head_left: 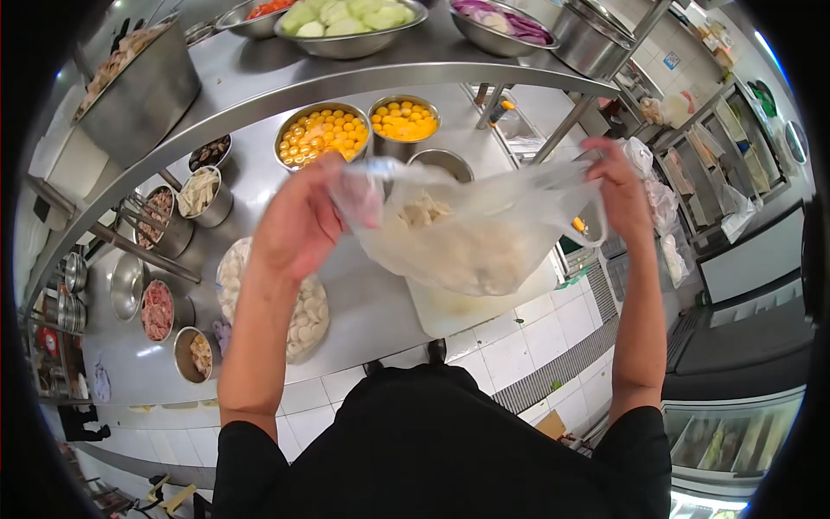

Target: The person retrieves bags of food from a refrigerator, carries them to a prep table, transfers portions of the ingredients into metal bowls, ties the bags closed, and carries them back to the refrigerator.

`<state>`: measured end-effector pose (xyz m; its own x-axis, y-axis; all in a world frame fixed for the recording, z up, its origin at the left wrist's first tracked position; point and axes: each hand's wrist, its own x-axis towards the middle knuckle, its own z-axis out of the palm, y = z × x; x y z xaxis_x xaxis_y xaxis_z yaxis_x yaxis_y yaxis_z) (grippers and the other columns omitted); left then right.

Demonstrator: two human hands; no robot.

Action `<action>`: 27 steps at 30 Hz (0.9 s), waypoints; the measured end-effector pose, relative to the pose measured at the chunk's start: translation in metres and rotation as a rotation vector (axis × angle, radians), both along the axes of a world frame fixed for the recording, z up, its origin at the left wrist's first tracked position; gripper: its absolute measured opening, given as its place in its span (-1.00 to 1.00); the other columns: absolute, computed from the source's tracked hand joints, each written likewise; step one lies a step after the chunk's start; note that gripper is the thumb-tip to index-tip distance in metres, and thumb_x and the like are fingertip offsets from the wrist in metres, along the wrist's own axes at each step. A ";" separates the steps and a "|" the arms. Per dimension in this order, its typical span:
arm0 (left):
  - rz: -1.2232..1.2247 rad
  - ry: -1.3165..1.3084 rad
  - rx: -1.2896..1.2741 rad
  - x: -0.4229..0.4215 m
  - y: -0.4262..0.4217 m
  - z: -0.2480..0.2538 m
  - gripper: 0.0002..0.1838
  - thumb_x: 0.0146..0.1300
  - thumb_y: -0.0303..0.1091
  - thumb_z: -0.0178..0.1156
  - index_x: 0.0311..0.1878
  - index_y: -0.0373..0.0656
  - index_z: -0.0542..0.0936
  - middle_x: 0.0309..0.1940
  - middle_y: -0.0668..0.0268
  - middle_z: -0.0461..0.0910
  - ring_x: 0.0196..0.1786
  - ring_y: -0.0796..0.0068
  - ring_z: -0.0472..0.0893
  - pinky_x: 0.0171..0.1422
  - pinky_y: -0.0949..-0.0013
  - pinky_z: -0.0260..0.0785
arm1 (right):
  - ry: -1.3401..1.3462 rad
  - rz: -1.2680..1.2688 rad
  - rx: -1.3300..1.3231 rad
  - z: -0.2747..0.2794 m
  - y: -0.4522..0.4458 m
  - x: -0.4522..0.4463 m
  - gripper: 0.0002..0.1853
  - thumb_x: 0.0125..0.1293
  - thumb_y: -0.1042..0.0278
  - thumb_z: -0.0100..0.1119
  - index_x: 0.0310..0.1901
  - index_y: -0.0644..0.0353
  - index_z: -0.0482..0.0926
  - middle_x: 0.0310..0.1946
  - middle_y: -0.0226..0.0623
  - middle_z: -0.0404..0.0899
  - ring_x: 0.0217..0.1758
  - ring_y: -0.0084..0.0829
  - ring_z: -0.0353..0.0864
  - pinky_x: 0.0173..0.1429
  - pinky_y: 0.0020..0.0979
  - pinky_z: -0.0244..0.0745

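A translucent plastic bag (475, 246) with pale, shredded-looking food (424, 210) in it hangs between my hands, above the cutting board (454, 313). My left hand (303, 216) grips the bag's left edge, fingers pressed together. At the right, my right hand (618, 177) pinches the bag's other top edge by its handle. Beyond the bag, two metal pots of egg yolks (322, 137) (404, 119) stand on the steel counter. A round of pale, sliced-looking pieces (307, 320) lies partly behind my left forearm.
Pots of pale strips (199, 192), pink meat (158, 310) and small pieces (201, 353) stand at the left. An overhead steel shelf (389, 80) holds bowls of green slices (346, 19) and purple onion (501, 24). A shelf post (566, 128) rises near my right hand.
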<state>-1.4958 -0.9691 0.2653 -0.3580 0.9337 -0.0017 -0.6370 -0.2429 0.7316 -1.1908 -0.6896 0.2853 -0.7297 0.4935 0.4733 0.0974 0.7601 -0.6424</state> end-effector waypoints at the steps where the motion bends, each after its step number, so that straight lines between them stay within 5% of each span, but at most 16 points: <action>1: -0.001 0.004 0.003 0.008 0.004 -0.014 -0.92 0.40 -0.39 0.02 -0.24 -0.14 0.45 -0.39 0.38 0.55 -0.17 0.45 0.67 -0.09 0.31 0.54 | -0.059 -0.043 -0.009 -0.017 0.015 0.008 -0.84 0.20 0.65 -0.03 -0.31 0.27 0.57 -0.28 -0.25 0.57 -0.13 -0.37 0.55 0.09 -0.39 0.43; 2: -0.115 0.005 0.007 0.013 0.012 -0.040 -0.96 0.38 -0.42 0.04 -0.20 -0.14 0.44 -0.38 0.38 0.54 -0.15 0.43 0.67 -0.10 0.32 0.54 | -0.328 -0.136 0.119 -0.041 0.025 0.022 -0.81 0.33 0.53 -0.04 -0.18 0.27 0.61 -0.27 -0.22 0.60 -0.19 -0.39 0.58 0.02 -0.41 0.47; 3: -0.229 0.005 0.009 0.019 0.018 -0.056 -0.96 0.37 -0.45 0.06 -0.15 -0.14 0.43 -0.37 0.38 0.52 -0.13 0.41 0.68 -0.12 0.33 0.54 | -0.661 -0.305 -0.110 -0.061 0.032 0.028 -0.79 0.42 0.44 -0.06 -0.07 0.26 0.58 -0.27 -0.19 0.62 -0.24 -0.39 0.62 -0.07 -0.38 0.52; 4: -0.230 0.010 0.008 0.028 0.021 -0.060 -0.96 0.37 -0.45 0.06 -0.15 -0.14 0.43 -0.37 0.38 0.52 -0.13 0.41 0.68 -0.12 0.33 0.54 | -0.705 -0.240 -0.430 -0.070 0.027 0.031 -0.79 0.44 0.33 0.02 -0.04 0.20 0.58 -0.29 -0.26 0.60 -0.15 -0.37 0.64 -0.02 -0.30 0.56; 5: -0.281 -0.006 -0.016 0.038 0.025 -0.063 -0.91 0.35 -0.45 0.09 -0.12 -0.14 0.42 -0.33 0.32 0.56 -0.17 0.35 0.69 -0.05 0.22 0.55 | -0.661 0.095 -0.255 -0.150 0.075 0.064 -0.72 0.44 0.15 0.12 -0.07 0.21 0.57 -0.40 -0.28 0.60 -0.36 -0.41 0.67 -0.20 -0.38 0.58; 7: -0.325 -0.017 -0.029 0.056 0.035 -0.057 -0.83 0.33 -0.47 0.12 -0.06 -0.16 0.41 -0.29 0.26 0.62 -0.21 0.27 0.70 0.02 0.12 0.55 | -0.796 -0.262 -0.524 -0.137 0.018 0.039 -0.54 0.24 -0.04 0.36 -0.19 0.27 0.55 -0.48 -0.30 0.60 -0.51 -0.40 0.66 -0.32 -0.37 0.55; 8: -0.318 -0.016 -0.037 0.063 0.042 -0.054 -0.83 0.33 -0.47 0.12 -0.06 -0.16 0.41 -0.29 0.26 0.62 -0.21 0.27 0.70 0.02 0.12 0.55 | -0.837 -0.259 -0.383 -0.155 0.017 0.042 -0.58 0.17 -0.01 0.37 -0.19 0.18 0.54 -0.45 -0.17 0.66 -0.33 -0.40 0.68 -0.20 -0.33 0.53; 10: -0.212 0.059 -0.044 0.073 0.059 -0.046 -0.83 0.34 -0.51 0.12 -0.03 -0.17 0.47 -0.27 0.31 0.58 -0.28 0.30 0.70 -0.07 0.29 0.57 | -0.577 -0.187 -0.310 -0.199 0.045 0.051 -0.75 0.29 0.17 0.23 -0.17 0.16 0.51 -0.42 -0.18 0.64 -0.31 -0.41 0.66 -0.23 -0.39 0.51; 12: -0.127 0.096 -0.025 0.076 0.082 -0.025 -0.83 0.34 -0.52 0.13 -0.03 -0.18 0.48 -0.28 0.29 0.60 -0.23 0.28 0.71 -0.03 0.26 0.57 | 0.005 -0.176 -0.793 -0.175 0.077 0.041 -0.86 0.31 0.40 0.10 -0.12 0.15 0.47 -0.43 -0.28 0.56 -0.42 -0.42 0.58 -0.29 -0.40 0.48; 14: -0.047 0.135 -0.005 0.089 0.090 0.005 -0.82 0.33 -0.52 0.13 -0.02 -0.20 0.50 -0.28 0.28 0.61 -0.19 0.26 0.72 0.01 0.24 0.58 | 0.287 -0.070 -1.164 -0.093 0.090 0.026 -0.82 0.31 0.52 0.06 -0.07 0.12 0.44 -0.46 -0.37 0.46 -0.50 -0.46 0.48 -0.37 -0.44 0.43; 17: 0.006 0.158 0.167 0.119 0.092 0.054 -0.83 0.32 -0.53 0.13 -0.04 -0.22 0.51 -0.29 0.26 0.62 -0.09 0.24 0.72 0.08 0.21 0.56 | 0.345 -0.007 -1.096 -0.006 0.105 0.032 -0.79 0.29 0.53 0.09 -0.06 0.12 0.43 -0.49 -0.40 0.41 -0.53 -0.54 0.40 -0.41 -0.47 0.36; 19: 0.114 0.258 0.261 0.137 0.090 0.067 -0.84 0.29 -0.56 0.13 -0.07 -0.23 0.53 -0.30 0.25 0.62 -0.10 0.26 0.71 0.11 0.20 0.53 | 0.388 0.281 -1.053 0.019 0.105 0.036 -0.79 0.28 0.53 0.13 -0.06 0.12 0.45 -0.46 -0.38 0.44 -0.55 -0.58 0.36 -0.42 -0.53 0.30; 23: 0.289 0.372 -0.129 0.122 0.109 0.029 -0.85 0.23 -0.57 0.18 -0.13 -0.24 0.54 -0.30 0.30 0.58 -0.26 0.39 0.63 0.01 0.25 0.51 | 0.185 0.195 -0.947 -0.012 0.102 0.029 -0.78 0.26 0.47 0.21 -0.07 0.16 0.48 -0.45 -0.44 0.48 -0.54 -0.59 0.40 -0.41 -0.56 0.27; 24: 0.297 0.376 -0.133 0.124 0.108 0.029 -0.85 0.23 -0.57 0.18 -0.13 -0.24 0.54 -0.30 0.30 0.58 -0.26 0.39 0.63 0.01 0.25 0.51 | -0.033 0.173 -0.899 -0.017 0.102 0.030 -0.78 0.26 0.45 0.21 -0.07 0.18 0.50 -0.43 -0.46 0.51 -0.48 -0.60 0.47 -0.39 -0.54 0.30; 27: 0.363 0.590 -0.125 0.149 0.120 0.054 -0.75 0.20 -0.55 0.21 -0.04 -0.23 0.55 -0.05 0.34 0.55 -0.24 0.50 0.60 -0.02 0.31 0.51 | -0.056 0.283 -0.728 -0.009 0.090 0.032 -0.81 0.28 0.45 0.20 -0.09 0.20 0.50 -0.39 -0.42 0.55 -0.41 -0.61 0.54 -0.33 -0.54 0.36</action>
